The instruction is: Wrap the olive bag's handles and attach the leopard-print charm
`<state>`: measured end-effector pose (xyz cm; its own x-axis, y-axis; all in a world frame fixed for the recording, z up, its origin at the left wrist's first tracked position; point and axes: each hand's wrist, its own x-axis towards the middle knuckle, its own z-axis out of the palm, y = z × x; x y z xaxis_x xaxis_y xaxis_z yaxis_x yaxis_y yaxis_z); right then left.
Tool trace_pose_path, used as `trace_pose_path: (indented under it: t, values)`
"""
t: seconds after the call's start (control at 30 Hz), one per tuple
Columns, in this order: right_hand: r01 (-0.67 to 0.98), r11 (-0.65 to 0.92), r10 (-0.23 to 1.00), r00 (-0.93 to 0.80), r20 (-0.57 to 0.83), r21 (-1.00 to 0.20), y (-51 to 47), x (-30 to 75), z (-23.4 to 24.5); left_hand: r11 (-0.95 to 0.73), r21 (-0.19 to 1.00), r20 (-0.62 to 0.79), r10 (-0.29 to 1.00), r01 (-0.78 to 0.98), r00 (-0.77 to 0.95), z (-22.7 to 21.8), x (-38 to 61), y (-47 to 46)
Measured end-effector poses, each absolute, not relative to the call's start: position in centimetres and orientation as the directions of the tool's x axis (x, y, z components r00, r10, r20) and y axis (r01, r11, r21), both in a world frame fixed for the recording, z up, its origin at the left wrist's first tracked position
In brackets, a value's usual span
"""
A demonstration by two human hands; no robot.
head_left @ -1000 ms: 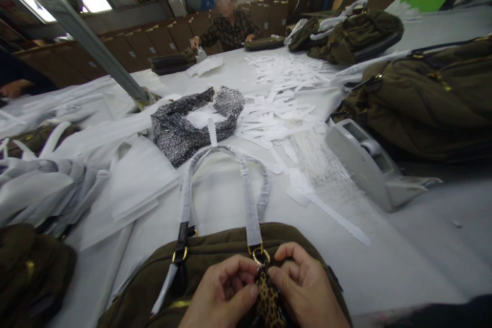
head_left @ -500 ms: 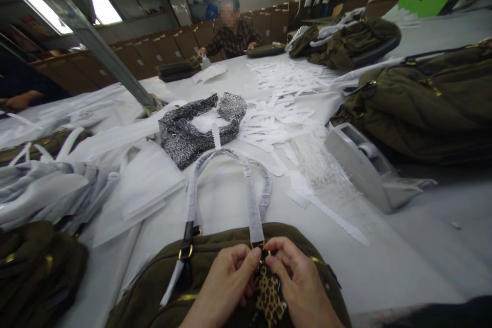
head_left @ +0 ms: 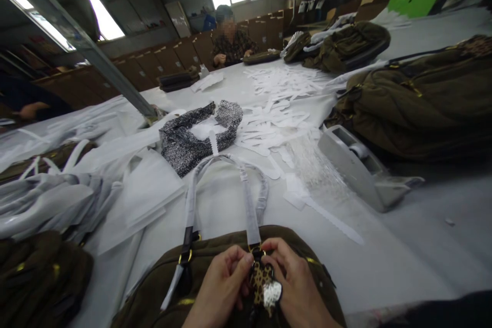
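An olive-green handbag (head_left: 154, 292) with gold zips lies in front of me, its handles (head_left: 251, 220) wrapped in white film and standing up. A leopard-print bag charm (head_left: 262, 283) with a shiny silvery piece hangs below the gold ring at the foot of the right handle strap. My left hand (head_left: 225, 284) pinches the charm's top from the left, fingers closed. From the right, my right hand (head_left: 298, 282) closes thumb and finger at the same fitting, close to the ring. The fingers partly hide the clasp.
A grey tape dispenser (head_left: 357, 164) stands to the right, near more olive bags (head_left: 418, 102). Beyond the handles lie a black-and-white knitted fabric (head_left: 180, 148) and scattered white paper strips (head_left: 269, 118). White sheets (head_left: 142, 195) are at left. A person (head_left: 230, 41) sits across the table.
The charm has turned, and a shiny silvery piece now shows at its lower right. Both hands stay at the ring with little movement. The person opposite has drawn one hand in.
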<state>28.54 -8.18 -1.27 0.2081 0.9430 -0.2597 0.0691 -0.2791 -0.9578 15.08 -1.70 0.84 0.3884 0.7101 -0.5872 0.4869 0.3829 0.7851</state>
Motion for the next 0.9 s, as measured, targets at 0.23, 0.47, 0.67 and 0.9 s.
trace_pose_path:
  t: [0.23, 0.47, 0.67, 0.9]
  values:
    - [0.241, -0.092, 0.971, 0.235, -0.034, -0.966, -9.1, 30.2, -0.1, -0.011, 0.883, -0.165, 0.929, 0.47, 0.331, 2.8, 14.5, -2.8]
    - [0.306, 0.163, 0.978, 0.074, 0.194, -0.938, -8.7, 31.1, 1.5, -0.201, 0.93, 0.071, 0.92, 0.308, 0.386, 3.8, 15.3, -3.9]
    - [0.127, 0.201, 0.98, -0.019, 0.2, -0.971, -8.5, 30.3, 2.7, 0.019, 0.975, -0.111, 0.906, 0.222, 0.409, 4.6, 16.7, -4.0]
    - [-0.04, -0.13, 0.99, 0.054, -0.132, -0.991, -8.7, 30.6, 2.0, 0.01, 0.91, -0.169, 0.922, 0.414, 0.35, 2.8, 16.1, -3.7]
